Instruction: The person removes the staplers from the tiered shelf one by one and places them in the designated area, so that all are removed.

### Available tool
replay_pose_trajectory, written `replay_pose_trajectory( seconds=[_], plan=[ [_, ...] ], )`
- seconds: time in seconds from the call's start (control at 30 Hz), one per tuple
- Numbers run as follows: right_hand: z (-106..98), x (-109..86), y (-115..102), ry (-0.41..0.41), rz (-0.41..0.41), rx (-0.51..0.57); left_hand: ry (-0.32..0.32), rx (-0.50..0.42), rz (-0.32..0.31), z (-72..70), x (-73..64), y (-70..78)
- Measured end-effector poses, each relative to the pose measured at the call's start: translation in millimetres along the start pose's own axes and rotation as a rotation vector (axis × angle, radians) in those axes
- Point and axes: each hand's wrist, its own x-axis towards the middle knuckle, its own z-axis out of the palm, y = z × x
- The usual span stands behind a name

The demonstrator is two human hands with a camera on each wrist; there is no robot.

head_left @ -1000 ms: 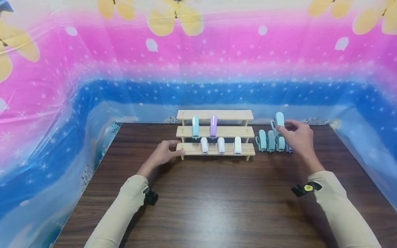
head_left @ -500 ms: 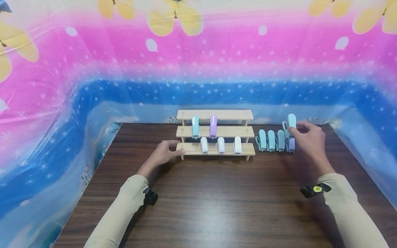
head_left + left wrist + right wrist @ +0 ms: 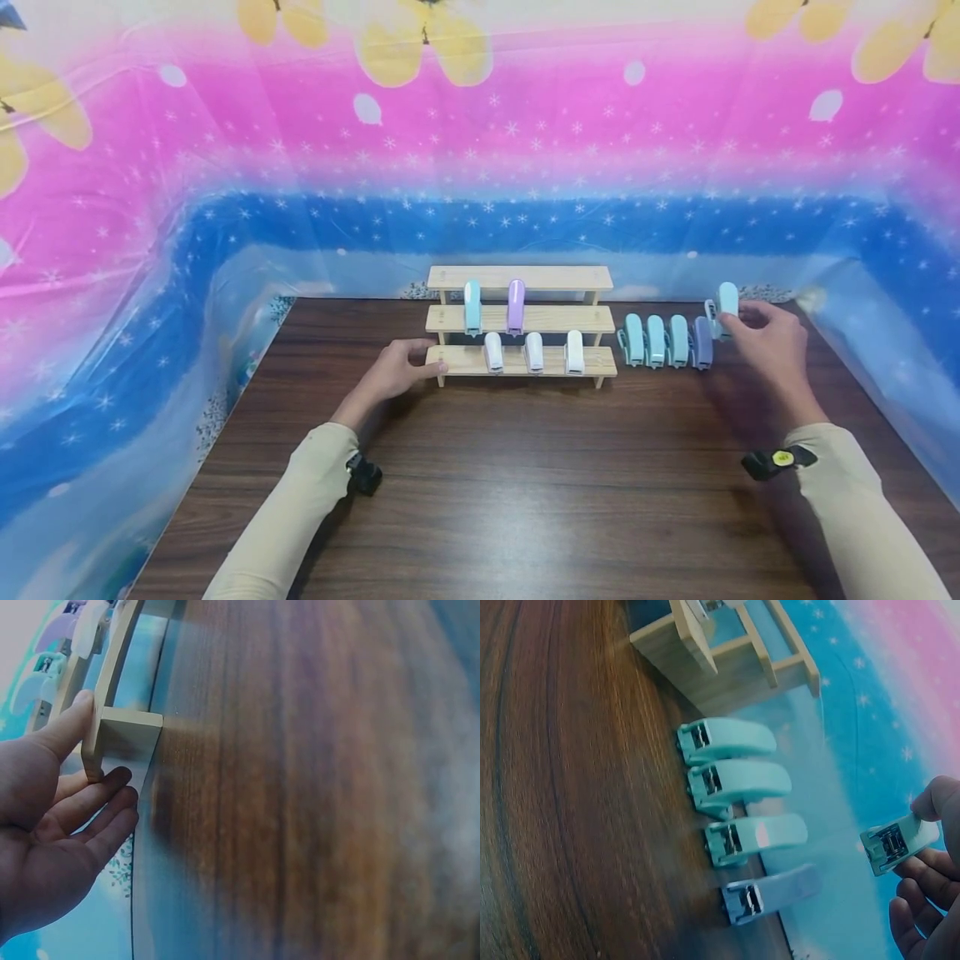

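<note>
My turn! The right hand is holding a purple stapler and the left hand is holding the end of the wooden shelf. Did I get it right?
Almost! The stapler in the right hand is pale blue-green, not purple; the right wrist view shows it. The left hand is holding the end of the wooden shelf.

The room is bright, the light apparently from above: it spreads as a whitish glare on the near middle of the wood-grain tabletop [image 3: 517, 467] and lays a pale streak down the glossy purple stapler [image 3: 516, 302]. Soft shadows lie on the wood along the inner sides of the left sleeve [image 3: 285, 517] and the right sleeve [image 3: 855, 500]. The head view is fairly clear, the printed backdrop [image 3: 480, 150] slightly washed out at the top. The left wrist view is far dimmer, the left hand [image 3: 52, 840] shaded, the wood blurring toward the right. The right wrist view is dull and bluish, the blue-lilac stapler [image 3: 780, 892] soft and smeared.
</note>
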Motion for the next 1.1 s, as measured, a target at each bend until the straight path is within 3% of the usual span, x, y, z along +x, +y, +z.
replay_pose_trajectory(
  seconds=[0.2, 0.63, 0.9, 1.1],
  plan=[
    [0, 3.5, 14, -0.010, 0.058, -0.001, -0.001, 0.003, 0.005, -0.7, -0.7, -0.2],
    [4, 5.5, 42, -0.063, 0.095, -0.006, 0.006, 0.006, 0.004, -0.3, -0.3, -1.2],
    [11, 5.4, 53, -0.051, 0.084, -0.042, 0.003, 0.010, 0.001, -0.1, 0.0, -1.9],
    [17, 3.9, 61, -0.085, 0.089, -0.067, 0.002, 0.012, 0.001, -0.5, 0.0, -2.2]
  ],
)
